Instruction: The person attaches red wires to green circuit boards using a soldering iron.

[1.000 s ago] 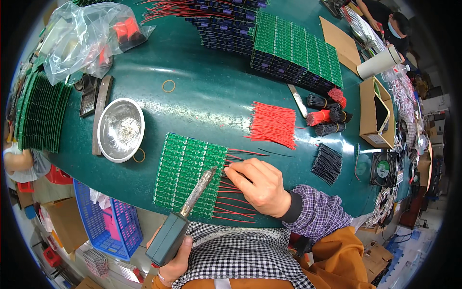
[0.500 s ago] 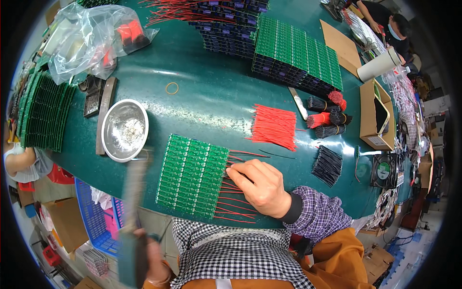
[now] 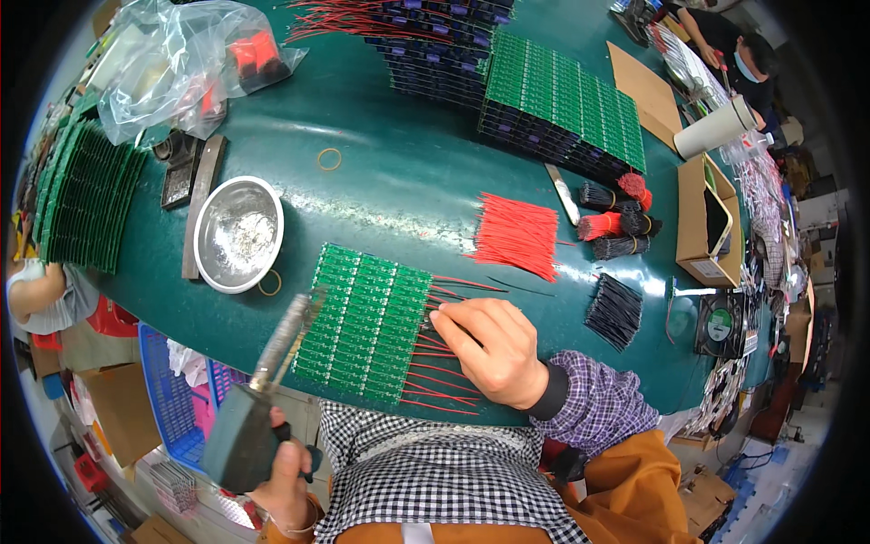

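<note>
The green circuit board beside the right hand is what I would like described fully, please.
The circuit board is a green, roughly rectangular panel with rows of small pale marks split by dotted lines. It lies flat on the dark green table, slightly turned. Red wires extend from its right edge, close by the right hand. The end of the soldering iron overlaps its left edge in view; contact cannot be told.
</note>
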`<move>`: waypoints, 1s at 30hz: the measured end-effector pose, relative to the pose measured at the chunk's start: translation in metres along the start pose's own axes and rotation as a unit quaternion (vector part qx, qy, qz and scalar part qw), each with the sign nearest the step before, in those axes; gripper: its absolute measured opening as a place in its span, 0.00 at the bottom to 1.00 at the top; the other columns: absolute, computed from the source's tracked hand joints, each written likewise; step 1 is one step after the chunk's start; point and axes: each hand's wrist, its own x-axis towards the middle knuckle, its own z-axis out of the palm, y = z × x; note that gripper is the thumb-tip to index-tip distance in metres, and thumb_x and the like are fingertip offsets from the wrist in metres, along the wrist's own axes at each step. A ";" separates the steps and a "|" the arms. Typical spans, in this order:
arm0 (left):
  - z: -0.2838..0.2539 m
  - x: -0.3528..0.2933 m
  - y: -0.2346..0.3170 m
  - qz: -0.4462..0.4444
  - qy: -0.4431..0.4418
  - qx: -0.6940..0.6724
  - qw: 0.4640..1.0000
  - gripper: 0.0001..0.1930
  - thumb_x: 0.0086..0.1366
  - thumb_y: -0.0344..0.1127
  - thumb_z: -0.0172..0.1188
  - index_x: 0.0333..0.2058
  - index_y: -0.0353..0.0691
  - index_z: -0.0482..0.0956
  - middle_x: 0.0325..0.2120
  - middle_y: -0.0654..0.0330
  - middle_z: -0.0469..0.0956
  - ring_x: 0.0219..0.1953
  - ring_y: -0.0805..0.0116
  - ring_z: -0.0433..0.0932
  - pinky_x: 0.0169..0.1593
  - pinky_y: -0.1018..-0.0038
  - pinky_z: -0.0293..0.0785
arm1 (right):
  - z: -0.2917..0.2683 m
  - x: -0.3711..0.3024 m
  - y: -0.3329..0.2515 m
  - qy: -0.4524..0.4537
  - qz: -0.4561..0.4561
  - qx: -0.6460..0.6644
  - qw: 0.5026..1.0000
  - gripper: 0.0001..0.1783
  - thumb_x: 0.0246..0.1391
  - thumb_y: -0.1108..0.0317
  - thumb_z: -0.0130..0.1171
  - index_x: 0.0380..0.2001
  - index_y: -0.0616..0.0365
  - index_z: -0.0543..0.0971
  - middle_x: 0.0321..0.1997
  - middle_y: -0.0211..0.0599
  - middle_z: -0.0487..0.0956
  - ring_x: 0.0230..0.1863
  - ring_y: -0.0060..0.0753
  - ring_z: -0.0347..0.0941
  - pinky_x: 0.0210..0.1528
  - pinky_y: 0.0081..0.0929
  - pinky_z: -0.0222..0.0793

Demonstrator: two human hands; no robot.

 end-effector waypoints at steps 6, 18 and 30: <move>-0.013 -0.018 -0.007 -0.121 -0.103 0.074 0.984 0.21 0.66 0.27 0.71 0.56 0.30 0.81 0.49 0.52 0.84 0.44 0.61 0.84 0.49 0.67 0.79 | -0.002 -0.005 -0.004 -0.006 -0.010 0.005 1.000 0.19 0.43 0.72 0.66 0.42 0.64 0.87 0.42 0.40 0.86 0.39 0.39 0.84 0.38 0.32 0.79; 0.008 -0.014 -0.007 -0.088 -0.151 0.187 0.967 0.12 0.58 0.30 0.75 0.39 0.32 0.86 0.29 0.57 0.82 0.28 0.62 0.81 0.34 0.67 0.76 | -0.001 -0.006 -0.004 -0.039 -0.001 0.007 0.999 0.18 0.44 0.72 0.66 0.41 0.64 0.87 0.41 0.39 0.85 0.37 0.36 0.83 0.34 0.30 0.77; 0.009 -0.012 -0.012 -0.076 -0.169 0.181 0.966 0.14 0.59 0.30 0.74 0.42 0.30 0.85 0.31 0.55 0.83 0.29 0.64 0.82 0.34 0.69 0.77 | -0.001 -0.006 -0.005 -0.044 0.004 0.010 0.999 0.18 0.44 0.72 0.66 0.41 0.64 0.86 0.41 0.38 0.85 0.36 0.35 0.83 0.34 0.29 0.77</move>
